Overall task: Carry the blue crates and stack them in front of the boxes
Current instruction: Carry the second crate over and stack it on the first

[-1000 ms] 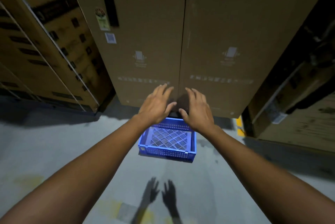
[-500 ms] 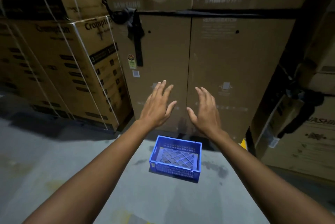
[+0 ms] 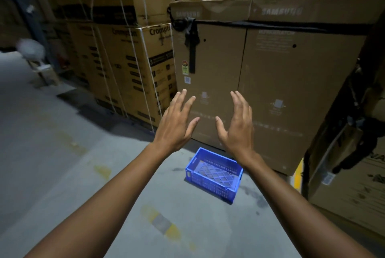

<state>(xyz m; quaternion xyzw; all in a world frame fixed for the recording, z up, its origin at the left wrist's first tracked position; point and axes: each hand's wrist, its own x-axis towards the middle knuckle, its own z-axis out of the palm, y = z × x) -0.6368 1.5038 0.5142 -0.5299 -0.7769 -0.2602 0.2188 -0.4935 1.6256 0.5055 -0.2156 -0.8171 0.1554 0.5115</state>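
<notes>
With left grip (image 3: 175,126) and right grip (image 3: 236,126) spread, empty, leave blue crate (image 3: 210,183) below; bring next one, stack squarely.

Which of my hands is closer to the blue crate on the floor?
Right. The right hand hangs above the far corner of the blue crate; the left hand is raised off to its left, farther away.
</notes>
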